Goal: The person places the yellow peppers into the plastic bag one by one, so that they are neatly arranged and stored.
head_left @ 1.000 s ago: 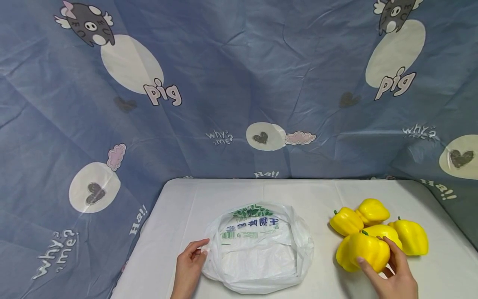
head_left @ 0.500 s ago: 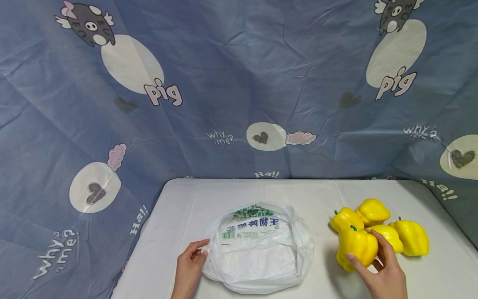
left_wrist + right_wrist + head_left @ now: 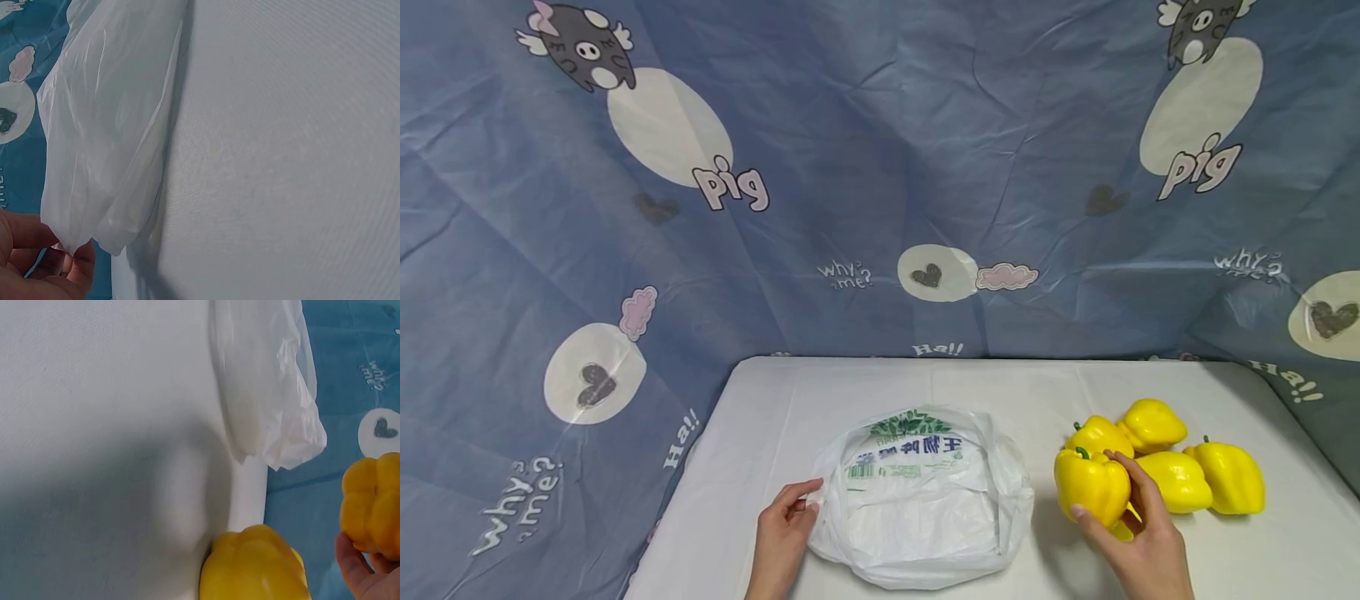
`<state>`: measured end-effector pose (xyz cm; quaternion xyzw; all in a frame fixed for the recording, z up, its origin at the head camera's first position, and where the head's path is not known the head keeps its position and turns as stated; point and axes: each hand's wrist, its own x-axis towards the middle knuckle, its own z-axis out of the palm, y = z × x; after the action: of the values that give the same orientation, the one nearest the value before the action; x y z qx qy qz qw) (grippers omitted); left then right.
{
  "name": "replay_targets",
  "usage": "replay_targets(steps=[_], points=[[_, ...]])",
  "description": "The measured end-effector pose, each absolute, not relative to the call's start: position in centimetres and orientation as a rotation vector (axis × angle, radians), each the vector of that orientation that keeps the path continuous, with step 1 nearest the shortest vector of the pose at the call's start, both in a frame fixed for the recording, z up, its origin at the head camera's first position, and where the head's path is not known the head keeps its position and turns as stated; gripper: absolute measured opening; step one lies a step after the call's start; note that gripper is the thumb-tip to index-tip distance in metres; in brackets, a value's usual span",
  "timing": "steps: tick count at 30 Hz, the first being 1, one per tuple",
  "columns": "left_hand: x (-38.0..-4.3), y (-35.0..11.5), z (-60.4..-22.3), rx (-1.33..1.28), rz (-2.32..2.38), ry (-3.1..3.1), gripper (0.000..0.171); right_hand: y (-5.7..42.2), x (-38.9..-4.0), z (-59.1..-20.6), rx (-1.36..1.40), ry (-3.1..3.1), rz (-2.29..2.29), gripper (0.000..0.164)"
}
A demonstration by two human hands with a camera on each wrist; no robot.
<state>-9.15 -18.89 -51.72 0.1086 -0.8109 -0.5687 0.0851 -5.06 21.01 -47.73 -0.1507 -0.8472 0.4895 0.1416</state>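
Note:
A white plastic bag [image 3: 917,517] with green leaf print and blue lettering lies spread on the table, its mouth facing up. My left hand [image 3: 782,533] pinches the bag's left rim between thumb and fingers; the left wrist view shows the fingertips [image 3: 78,265] on a gathered corner. My right hand [image 3: 1138,533] grips a yellow bell pepper [image 3: 1092,486] with a green stem, thumb on its near side and fingers over its right. In the right wrist view this bell pepper [image 3: 374,503] is held above the table, apart from the bag. Another pepper beneath it is mostly hidden.
Several more yellow bell peppers [image 3: 1228,477] sit grouped at the right of the white table [image 3: 760,408]. A blue curtain [image 3: 820,183] with pig prints hangs behind the table and along its sides.
My right hand has carried the held bell pepper leftward and slightly up, away from the other peppers and closer to the bag. The left hand has kept its place at the bag's rim.

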Motion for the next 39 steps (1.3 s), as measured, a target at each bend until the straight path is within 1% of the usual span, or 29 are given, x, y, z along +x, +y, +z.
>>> replay_targets(steps=[12, 19, 28, 39], points=[[-9.2, -18.9, -51.9, 0.332, -1.721, -2.403, 0.034, 20.4, -5.4, -47.5, -0.315, -2.482, 1.403, 0.085], [-9.2, -18.9, -52.0, 0.342, -1.736, -2.402, 0.034, 20.1, -5.7, -47.5, -0.274, -2.521, 1.436, 0.086], [-8.9, -18.7, -51.8, 0.333, -1.739, -2.397, 0.035, 19.7, -6.0, -47.6, -0.187, -2.509, 1.426, 0.084], [-9.0, -18.8, -51.9, 0.344, -1.745, -2.401, 0.034, 19.3, -6.6, -47.3, -0.178, -2.602, 1.423, 0.084]])
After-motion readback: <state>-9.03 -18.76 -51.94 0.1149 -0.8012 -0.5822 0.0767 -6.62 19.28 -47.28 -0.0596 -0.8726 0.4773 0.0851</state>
